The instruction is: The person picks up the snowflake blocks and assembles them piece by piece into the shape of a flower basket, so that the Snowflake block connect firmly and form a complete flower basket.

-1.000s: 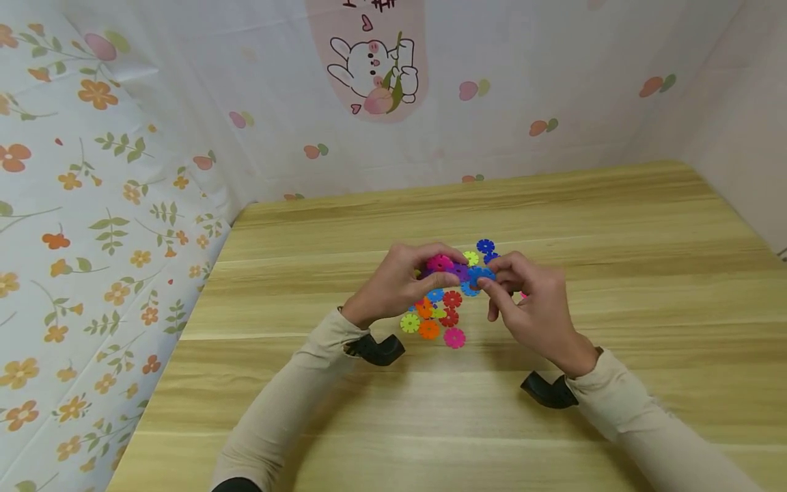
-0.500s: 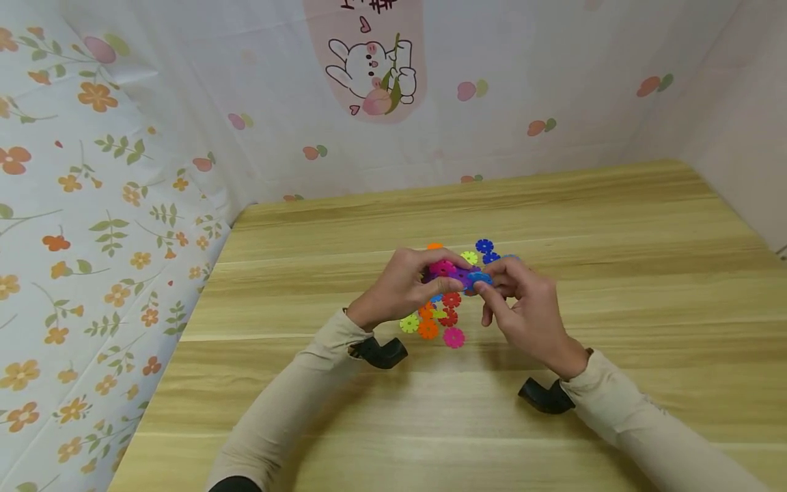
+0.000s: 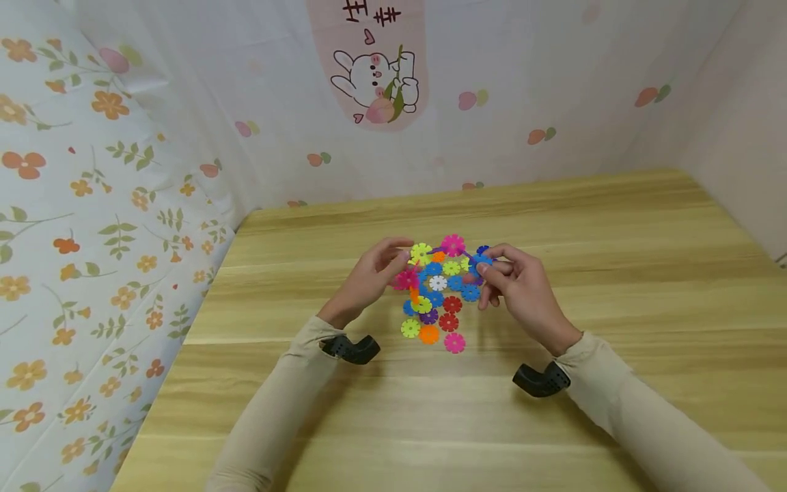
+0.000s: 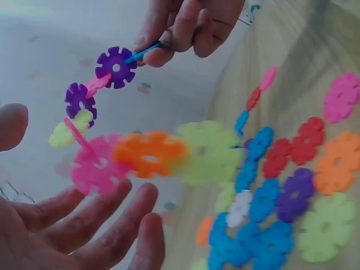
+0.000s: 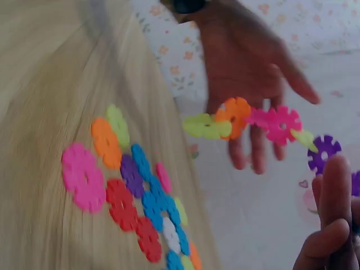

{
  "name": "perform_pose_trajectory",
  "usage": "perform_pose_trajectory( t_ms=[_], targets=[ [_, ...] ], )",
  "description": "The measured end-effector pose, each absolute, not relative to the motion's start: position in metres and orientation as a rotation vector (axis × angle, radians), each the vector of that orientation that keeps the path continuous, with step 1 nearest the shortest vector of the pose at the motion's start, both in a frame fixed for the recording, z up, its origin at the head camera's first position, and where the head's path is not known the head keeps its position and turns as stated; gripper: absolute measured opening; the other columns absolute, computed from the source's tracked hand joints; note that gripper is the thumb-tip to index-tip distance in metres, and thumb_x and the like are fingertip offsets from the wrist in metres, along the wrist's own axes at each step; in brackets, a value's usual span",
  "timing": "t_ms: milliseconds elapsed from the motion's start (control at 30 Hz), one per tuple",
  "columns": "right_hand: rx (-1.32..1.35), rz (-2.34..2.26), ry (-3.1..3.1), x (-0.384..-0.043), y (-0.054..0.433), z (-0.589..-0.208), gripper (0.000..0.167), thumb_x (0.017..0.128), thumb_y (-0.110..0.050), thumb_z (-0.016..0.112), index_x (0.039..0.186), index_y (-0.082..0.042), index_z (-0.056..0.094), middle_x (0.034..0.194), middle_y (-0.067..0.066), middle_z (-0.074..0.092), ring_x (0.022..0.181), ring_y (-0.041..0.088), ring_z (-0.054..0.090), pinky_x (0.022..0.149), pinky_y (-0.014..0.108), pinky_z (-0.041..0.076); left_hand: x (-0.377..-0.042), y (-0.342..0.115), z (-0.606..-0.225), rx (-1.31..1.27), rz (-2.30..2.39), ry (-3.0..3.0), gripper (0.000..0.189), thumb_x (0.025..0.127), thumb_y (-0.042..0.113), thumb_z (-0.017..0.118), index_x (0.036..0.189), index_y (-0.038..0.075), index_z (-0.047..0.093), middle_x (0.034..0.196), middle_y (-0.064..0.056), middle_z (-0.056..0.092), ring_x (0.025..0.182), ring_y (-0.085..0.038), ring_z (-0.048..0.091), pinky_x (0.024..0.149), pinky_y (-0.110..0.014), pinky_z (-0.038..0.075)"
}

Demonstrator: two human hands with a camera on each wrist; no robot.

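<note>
A chain of interlocking notched plastic discs hangs in an arc between the hands. My right hand (image 3: 522,290) pinches the blue disc (image 4: 143,52) at one end between thumb and finger; a purple disc (image 4: 115,67) is slotted onto it. Pink and yellow-green discs follow along the arc. My left hand (image 3: 363,280) is beside the other side of the chain, fingers spread and loosely extended, near a pink disc (image 4: 101,163). Past that disc come an orange disc (image 4: 151,154) and a yellow-green disc (image 4: 205,152) at the dangling end.
Loose discs lie in a group on the wooden table (image 3: 393,424) under the chain, including a red disc (image 3: 449,322), a white disc (image 3: 438,283) and a pink disc (image 3: 455,343). A printed curtain (image 3: 270,82) stands behind the table.
My left hand has let go of the bunched chain and moved left, its fingers opening. The chain has spread out into an arc, while my right hand keeps its pinch on the blue disc.
</note>
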State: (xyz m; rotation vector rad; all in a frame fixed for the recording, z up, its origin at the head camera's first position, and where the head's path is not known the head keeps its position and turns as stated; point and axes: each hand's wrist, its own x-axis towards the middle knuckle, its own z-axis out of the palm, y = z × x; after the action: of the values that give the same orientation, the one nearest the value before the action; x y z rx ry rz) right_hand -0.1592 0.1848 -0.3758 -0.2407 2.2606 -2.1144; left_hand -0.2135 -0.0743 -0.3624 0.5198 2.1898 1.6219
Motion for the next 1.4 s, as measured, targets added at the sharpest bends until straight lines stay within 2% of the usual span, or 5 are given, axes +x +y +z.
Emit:
perform_pose_trajectory(
  t_ms=[200, 467, 700, 933, 1400],
  targets=[
    [0.007, -2.364, 1.887, -0.174, 0.175, -0.385, 0.014, 0.105, -0.02, 0.052, 0.108, -0.007, 0.05, 0.092, -0.007, 0.079, 0.055, 0.008, 0.061, 0.055, 0.02, 0.047, -0.205, -0.089, -0.387, 0.285, 1.773, 2.013, 0.044, 0.105, 0.021, 0.052, 0.146, 0.009, 0.04, 0.126, -0.018, 0.064, 0.118, -0.039, 0.066, 0.101, -0.048, 0.055],
    [0.089, -2.292, 1.833, -0.194, 0.142, -0.396, 0.015, 0.105, -0.02, 0.051, 0.114, -0.008, 0.05, 0.087, -0.011, 0.076, 0.054, 0.008, 0.058, 0.054, 0.021, 0.045, -0.207, -0.106, -0.396, 0.101, 2.023, 2.118, 0.025, 0.099, 0.003, 0.058, 0.123, -0.004, 0.055, 0.087, 0.004, 0.07, 0.09, -0.029, 0.077, 0.087, -0.037, 0.062],
    [0.145, -2.024, 1.962, -0.219, 0.119, -0.399, 0.019, 0.1, -0.02, 0.061, 0.114, -0.007, 0.056, 0.062, -0.004, 0.051, 0.049, 0.011, 0.04, 0.046, 0.024, 0.03, -0.22, -0.133, -0.401, 0.008, 1.875, 2.312, 0.024, 0.097, 0.001, 0.058, 0.12, -0.004, 0.058, 0.087, -0.004, 0.074, 0.088, -0.03, 0.078, 0.081, -0.036, 0.063],
    [0.125, -1.78, 2.1, -0.246, 0.069, -0.403, 0.013, 0.097, -0.008, 0.062, 0.106, 0.0, 0.066, 0.079, 0.006, 0.071, 0.048, 0.008, 0.05, 0.048, 0.021, 0.04, -0.232, -0.171, -0.404, -0.102, 1.534, 2.663, 0.021, 0.095, 0.001, 0.059, 0.115, -0.006, 0.061, 0.099, -0.024, 0.074, 0.073, -0.011, 0.073, 0.066, -0.022, 0.06],
    [0.115, -1.499, 2.249, -0.265, 0.017, -0.399, 0.022, 0.093, -0.015, 0.067, 0.082, 0.001, 0.076, 0.065, 0.004, 0.069, 0.044, 0.011, 0.057, 0.041, 0.021, 0.037, -0.251, -0.203, -0.403, -0.064, 0.779, 3.169, 0.016, 0.085, 0.006, 0.059, 0.094, 0.001, 0.072, 0.087, -0.018, 0.077, 0.073, -0.029, 0.072, 0.056, -0.023, 0.044]
  ],
)
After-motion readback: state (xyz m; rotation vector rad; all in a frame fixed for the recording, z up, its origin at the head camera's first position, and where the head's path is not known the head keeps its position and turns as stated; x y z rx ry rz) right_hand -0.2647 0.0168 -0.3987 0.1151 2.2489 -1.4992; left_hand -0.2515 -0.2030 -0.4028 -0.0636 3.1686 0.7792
